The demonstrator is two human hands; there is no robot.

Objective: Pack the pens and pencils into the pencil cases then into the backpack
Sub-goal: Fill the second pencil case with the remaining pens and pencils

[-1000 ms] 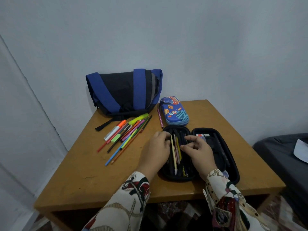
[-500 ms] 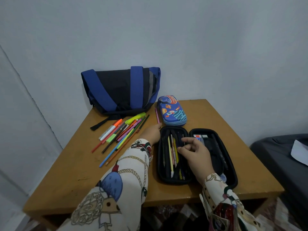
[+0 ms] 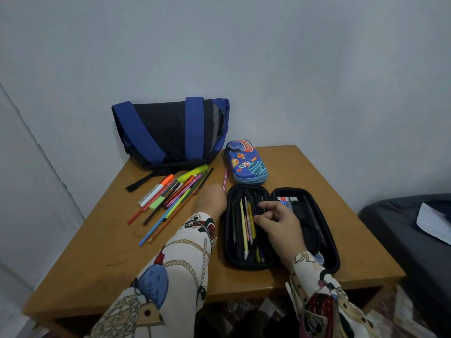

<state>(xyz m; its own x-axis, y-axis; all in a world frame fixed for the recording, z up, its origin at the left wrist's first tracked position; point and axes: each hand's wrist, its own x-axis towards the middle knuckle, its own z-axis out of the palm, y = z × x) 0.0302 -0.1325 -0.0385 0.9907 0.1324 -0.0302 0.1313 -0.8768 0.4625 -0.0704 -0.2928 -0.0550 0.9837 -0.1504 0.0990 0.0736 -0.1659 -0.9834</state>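
The black pencil case (image 3: 328,250) lies open near the table's front edge, and several pens and pencils (image 3: 245,225) sit in its left half. My right hand (image 3: 280,223) is inside it, with curled fingers and thumb pinching the dark pens by the middle hinge. My left hand (image 3: 212,200) reaches over the table between the case and the loose pile of pens and pencils (image 3: 170,198). Its fingertips are hidden behind its back and blurred. A single pink pen (image 3: 225,179) lies just beyond it. The blue cartoon pencil case (image 3: 246,162) is zipped, and the blue-black backpack (image 3: 168,132) stands behind.
The wooden table (image 3: 97,259) stands in a corner, with walls behind and to the left. A green eraser (image 3: 157,203) lies in the pile. The backpack's black strap (image 3: 140,182) trails toward the pens. A dark bed with a white paper (image 3: 432,223) is at the right.
My left hand has left the open case and moved up and left toward the loose pens. My right hand has stayed in the case, shifting slightly.
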